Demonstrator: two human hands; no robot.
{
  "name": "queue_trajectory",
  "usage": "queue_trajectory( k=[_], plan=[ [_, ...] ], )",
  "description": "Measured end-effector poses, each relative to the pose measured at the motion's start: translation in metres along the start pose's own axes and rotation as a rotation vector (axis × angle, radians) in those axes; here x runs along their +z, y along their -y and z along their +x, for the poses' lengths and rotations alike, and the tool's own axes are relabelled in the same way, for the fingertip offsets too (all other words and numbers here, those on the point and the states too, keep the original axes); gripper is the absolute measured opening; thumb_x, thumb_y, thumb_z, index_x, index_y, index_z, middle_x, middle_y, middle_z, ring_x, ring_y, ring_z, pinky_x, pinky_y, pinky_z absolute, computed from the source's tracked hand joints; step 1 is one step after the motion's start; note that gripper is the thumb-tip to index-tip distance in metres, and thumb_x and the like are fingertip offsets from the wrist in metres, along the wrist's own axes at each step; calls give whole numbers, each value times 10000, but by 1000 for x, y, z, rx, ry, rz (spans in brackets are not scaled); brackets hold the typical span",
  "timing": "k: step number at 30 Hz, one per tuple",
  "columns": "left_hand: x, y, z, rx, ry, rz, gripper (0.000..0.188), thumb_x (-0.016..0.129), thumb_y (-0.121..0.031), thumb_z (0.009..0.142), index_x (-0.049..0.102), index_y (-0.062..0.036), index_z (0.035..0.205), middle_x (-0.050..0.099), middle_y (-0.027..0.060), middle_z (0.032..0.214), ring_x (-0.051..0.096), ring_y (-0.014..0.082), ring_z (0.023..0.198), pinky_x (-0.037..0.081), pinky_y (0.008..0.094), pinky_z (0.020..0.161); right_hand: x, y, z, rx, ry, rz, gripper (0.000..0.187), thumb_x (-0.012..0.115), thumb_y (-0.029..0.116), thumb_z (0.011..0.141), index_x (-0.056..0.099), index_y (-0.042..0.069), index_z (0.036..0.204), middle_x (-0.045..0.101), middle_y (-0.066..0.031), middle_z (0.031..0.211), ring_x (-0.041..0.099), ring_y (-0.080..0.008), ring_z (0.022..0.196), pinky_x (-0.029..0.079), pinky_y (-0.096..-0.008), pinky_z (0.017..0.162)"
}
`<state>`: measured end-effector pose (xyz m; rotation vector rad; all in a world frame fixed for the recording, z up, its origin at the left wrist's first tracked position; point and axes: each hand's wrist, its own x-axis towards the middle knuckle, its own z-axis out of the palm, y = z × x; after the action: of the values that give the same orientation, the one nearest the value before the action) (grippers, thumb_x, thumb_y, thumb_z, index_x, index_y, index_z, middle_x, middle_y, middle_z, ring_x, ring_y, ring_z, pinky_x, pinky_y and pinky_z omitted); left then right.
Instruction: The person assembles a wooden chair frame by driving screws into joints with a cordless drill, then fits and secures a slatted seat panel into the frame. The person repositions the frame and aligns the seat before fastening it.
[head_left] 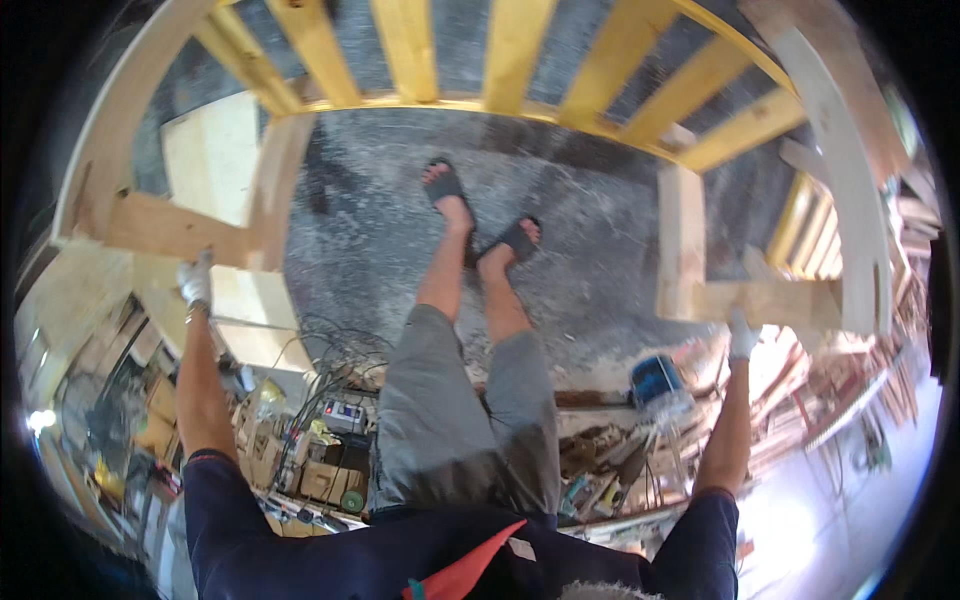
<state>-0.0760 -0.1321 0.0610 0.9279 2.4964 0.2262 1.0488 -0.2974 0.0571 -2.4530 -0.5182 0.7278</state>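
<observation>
The left hand [196, 281], in a pale glove, grips the near edge of a wooden frame [165, 228] at its left end, one fingertip laid over the wood's face and the others tucked out of sight. The right hand [742, 336], gloved too, is closed on the near edge of the frame's right end; blur hides how far its fingers bend. The frame reaches away over the grey floor [370, 220] to yellow slats [404, 50] along its far side. Between its ends, two feet in dark sandals [446, 185] stand on the floor. By the floor's near edge are a box-like device [343, 414], left, its markings too small to read, and a blue container [655, 380], right.
</observation>
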Motion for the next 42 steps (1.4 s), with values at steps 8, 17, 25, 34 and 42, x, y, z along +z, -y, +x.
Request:
queue_trajectory(
  k=[8,17,25,34,42],
  plan=[
    [-13,9,-9,118,-20,90,311,728,-149,889,705,60,1118,751,116,1007,685,167,852,548,325,752,-18,19,-38,-34,175,-26,321,730,104,853,688,-11,1150,710,-48,999,637,-115,784,516,-262,664],
    [-43,15,-80,118,17,187,351,769,-265,847,714,25,1038,728,127,894,667,189,759,525,354,657,-68,9,-37,-73,250,-143,303,714,119,857,708,-40,1115,733,-79,981,682,-156,824,550,-306,712],
    [-50,-10,-73,91,86,541,381,725,-317,839,667,33,978,703,177,822,674,274,762,512,446,719,-68,34,-1,-150,291,-393,385,750,209,808,708,-46,1093,743,-113,937,690,-158,794,545,-332,674],
    [11,-29,-30,257,12,261,843,702,-349,816,380,16,1505,529,320,1415,543,449,1295,427,443,1094,-32,76,-39,-245,-21,-743,505,715,282,830,627,-10,1233,707,-286,1019,687,-429,978,532,-479,870],
    [65,-67,-233,533,457,80,728,694,-338,889,446,34,1463,456,278,1504,400,435,1423,294,467,1212,-22,6,-325,-100,484,-634,512,711,404,757,683,63,1139,693,-224,1144,654,-396,1069,515,-440,928]
  ],
)
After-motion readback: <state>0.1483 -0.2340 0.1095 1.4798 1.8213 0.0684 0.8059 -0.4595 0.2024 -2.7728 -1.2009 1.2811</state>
